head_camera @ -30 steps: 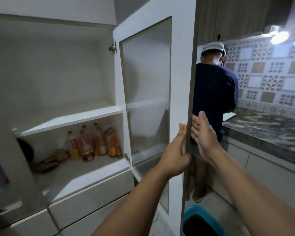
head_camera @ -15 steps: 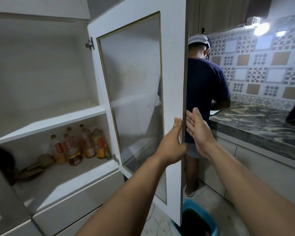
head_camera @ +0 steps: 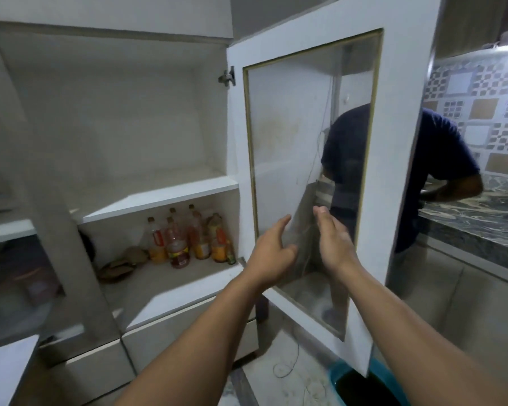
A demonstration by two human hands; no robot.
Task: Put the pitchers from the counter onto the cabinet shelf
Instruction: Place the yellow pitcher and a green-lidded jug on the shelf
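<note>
The white cabinet stands open, its glass-panelled door swung out to the right. The upper shelf is bare. My left hand and my right hand hover side by side in front of the door's glass, fingers apart, holding nothing and off the door. No pitcher is in view. The marble counter runs along the right.
Several bottles and a brown bundle sit on the lower shelf. A person in a dark shirt stands at the counter behind the door. A blue bucket is on the floor below the door. White drawers lie beneath.
Both hands have let go of the door's edge and drawn back left in front of the glass. The door has swung wider open, and my view has shifted left.
</note>
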